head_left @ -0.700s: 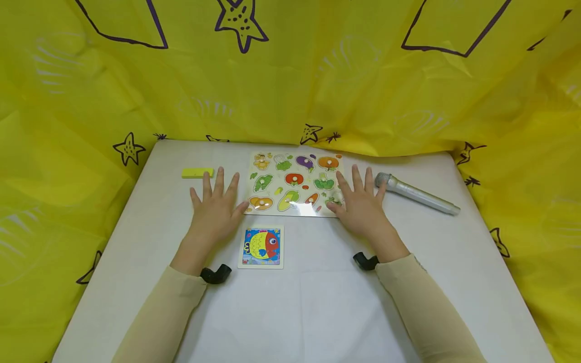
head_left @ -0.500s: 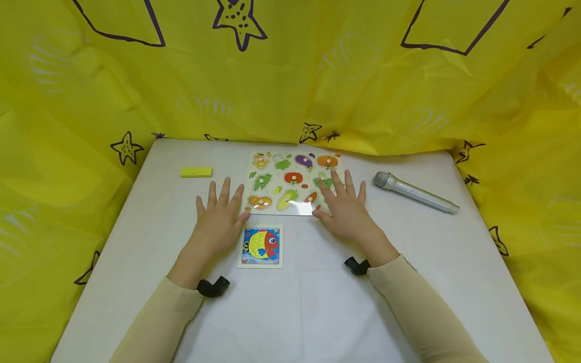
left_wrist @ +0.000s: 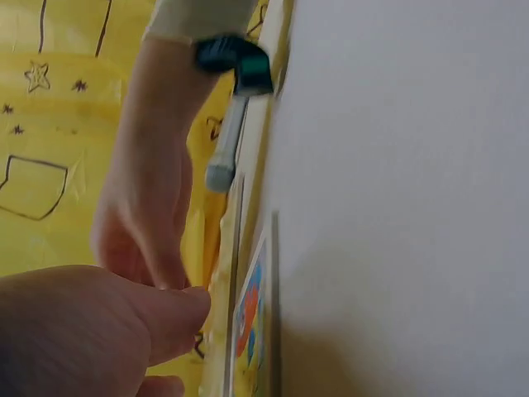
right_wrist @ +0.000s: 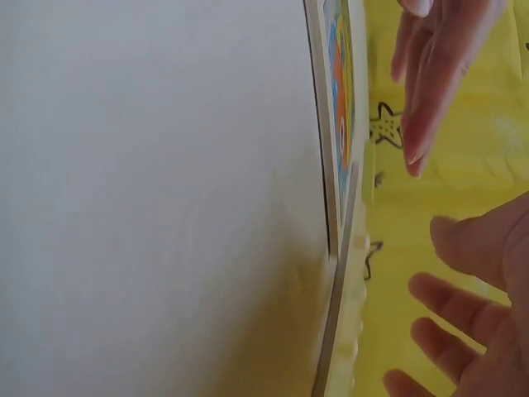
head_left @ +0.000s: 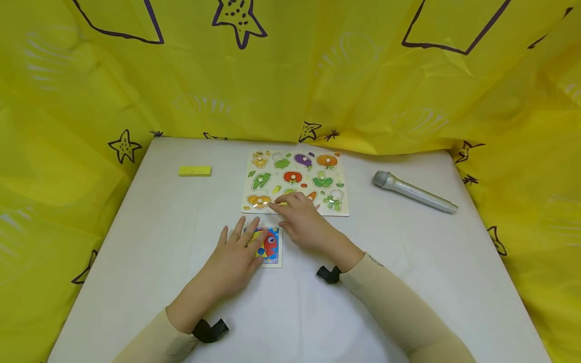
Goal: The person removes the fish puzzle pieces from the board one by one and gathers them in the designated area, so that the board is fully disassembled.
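Observation:
A small square fish puzzle (head_left: 273, 246) with a white rim lies on the table, partly hidden under my left hand (head_left: 232, 264). That hand hovers over its left side with fingers spread and fairly straight. My right hand (head_left: 305, 222) is at the near edge of a vegetable knob puzzle (head_left: 276, 175), its fingers loosely bent and overlapping the lower row of pieces in the head view. In the right wrist view the right hand's fingers (right_wrist: 450, 298) are apart with nothing between them, and the fish puzzle (right_wrist: 343, 107) lies flat below the left hand (right_wrist: 446, 74).
A silver microphone (head_left: 415, 195) lies to the right of the vegetable puzzle. At the back left is a flat yellow block (head_left: 194, 171). Yellow cloth (head_left: 281, 91) with drawn stars hangs behind and beside the white table (head_left: 408, 262). A black strap piece (head_left: 211, 330) sticks out at the left wrist.
Both hands have come inward and closer together. The left has drawn nearer and over the fish puzzle; the right has swung left along the vegetable puzzle's near edge, its fingers now more bent.

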### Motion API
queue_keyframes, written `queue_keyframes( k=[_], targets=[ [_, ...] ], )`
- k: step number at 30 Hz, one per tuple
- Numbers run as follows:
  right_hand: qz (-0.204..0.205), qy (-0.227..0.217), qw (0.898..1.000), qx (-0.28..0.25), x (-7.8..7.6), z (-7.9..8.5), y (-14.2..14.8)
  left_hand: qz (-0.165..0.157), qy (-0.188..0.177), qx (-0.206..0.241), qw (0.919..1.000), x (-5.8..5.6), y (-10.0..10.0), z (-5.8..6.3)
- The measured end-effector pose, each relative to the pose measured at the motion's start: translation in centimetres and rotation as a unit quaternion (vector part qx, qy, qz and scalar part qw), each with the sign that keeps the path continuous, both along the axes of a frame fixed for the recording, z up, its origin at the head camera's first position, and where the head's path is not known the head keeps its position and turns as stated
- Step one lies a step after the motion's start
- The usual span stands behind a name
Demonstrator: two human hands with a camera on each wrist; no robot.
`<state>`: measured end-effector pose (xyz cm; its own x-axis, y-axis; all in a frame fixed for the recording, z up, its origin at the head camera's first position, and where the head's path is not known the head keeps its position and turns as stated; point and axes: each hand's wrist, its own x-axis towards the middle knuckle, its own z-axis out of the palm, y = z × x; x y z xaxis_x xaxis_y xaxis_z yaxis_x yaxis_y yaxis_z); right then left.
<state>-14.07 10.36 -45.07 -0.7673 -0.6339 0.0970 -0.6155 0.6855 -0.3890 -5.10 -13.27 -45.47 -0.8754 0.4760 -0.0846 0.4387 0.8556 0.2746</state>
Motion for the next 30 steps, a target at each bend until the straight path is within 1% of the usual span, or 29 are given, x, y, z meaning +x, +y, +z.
queue_keyframes(
  k=[3,7,10,12,16,21,26,30],
  targets=[
    [0.028,-0.01,1.0,-0.007,0.0,-0.1,-1.2,-0.015,-0.008,-0.004,0.9998,1.2,0.2,-0.4],
    [0.057,-0.034,0.998,-0.013,-0.2,-0.6,-2.7,-0.026,0.001,-0.005,0.9996,2.4,0.2,-0.6],
    [0.073,-0.064,0.995,-0.018,-0.3,-0.8,-3.6,-0.034,0.003,-0.003,0.9994,3.1,-0.1,-0.5],
    [0.081,-0.088,0.993,-0.022,-0.4,-0.9,-4.0,-0.038,-0.002,-0.001,0.9993,3.5,-0.2,-0.5],
    [0.089,-0.13,0.987,-0.029,-0.4,-1.0,-4.3,-0.045,-0.017,-0.003,0.9988,3.8,-0.2,-0.7],
    [0.089,-0.155,0.984,-0.014,-0.7,-1.2,-4.6,-0.05,-0.012,-0.014,0.9986,4.0,-0.2,-1.1],
    [0.075,-0.184,0.98,-0.004,-0.9,-1.3,-4.7,-0.052,-0.008,-0.016,0.9985,4.1,-0.3,-1.2],
    [0.074,-0.192,0.979,-0.004,-1.0,-1.2,-4.8,-0.052,-0.009,-0.013,0.9985,4.1,-0.2,-1.2]
  ],
)
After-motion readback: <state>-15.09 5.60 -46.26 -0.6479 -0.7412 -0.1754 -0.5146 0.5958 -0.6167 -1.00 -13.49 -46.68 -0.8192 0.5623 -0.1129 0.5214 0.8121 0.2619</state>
